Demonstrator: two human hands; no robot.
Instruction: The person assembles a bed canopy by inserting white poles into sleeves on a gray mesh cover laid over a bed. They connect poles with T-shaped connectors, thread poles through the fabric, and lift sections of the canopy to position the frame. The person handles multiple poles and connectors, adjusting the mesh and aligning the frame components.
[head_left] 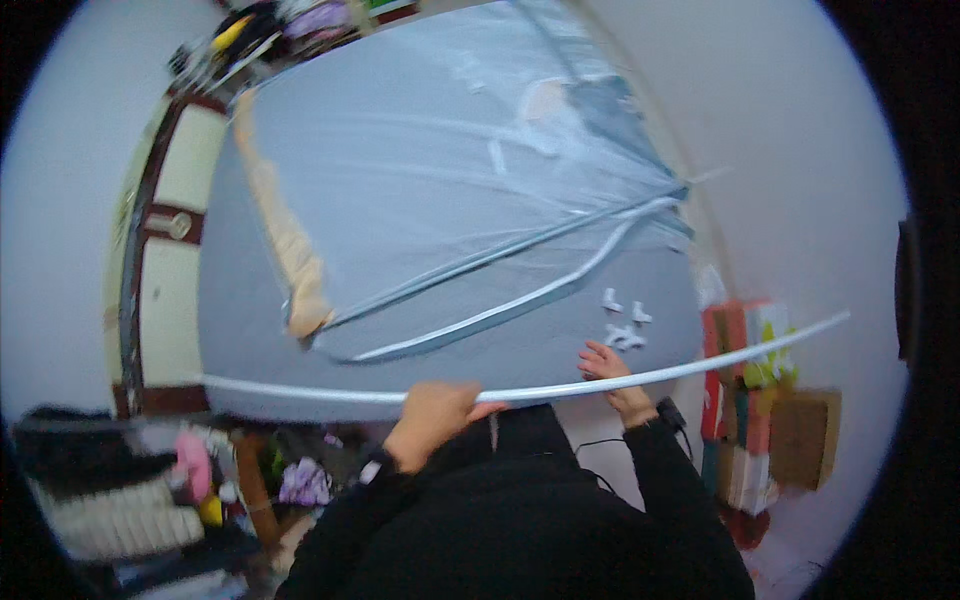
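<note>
Both hands, left hand (432, 412) and right hand (603, 366), closed around long white pole (520, 391) (slightly bowed) over grey bed (450, 180).

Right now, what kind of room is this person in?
Probably a bedroom at home: a grey bed fills the view, a wooden door stands beside it, and cluttered belongings lie on the floor.

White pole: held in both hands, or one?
Both. The left hand grips the pole from above; the right hand has fingers on it over the grey bed.
</note>
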